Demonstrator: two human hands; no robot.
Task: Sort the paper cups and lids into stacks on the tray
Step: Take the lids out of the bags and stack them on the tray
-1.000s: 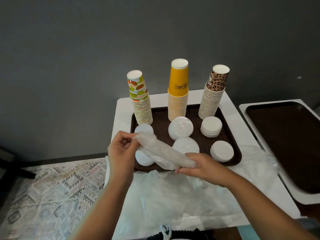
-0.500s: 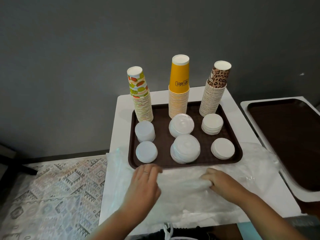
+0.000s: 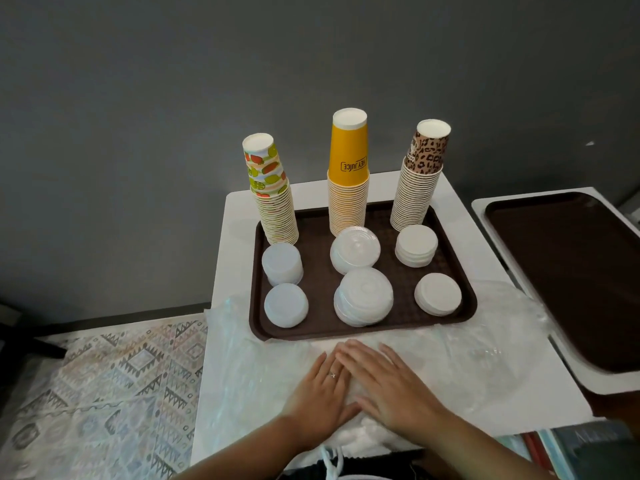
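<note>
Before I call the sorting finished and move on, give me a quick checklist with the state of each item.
1. Three cup stacks upright on the tray: fruit-print stack, yellow stack, leopard-print stack. Ok, though the outer two lean a little.
2. Six lid stacks in front of the cups, none touching a neighbour: ok.
3. Lids matched to their cups: cannot tell.
4. Left hand and right hand empty, flat on the plastic bag: ok.
5. Bag cleared from the table: not ok.
</note>
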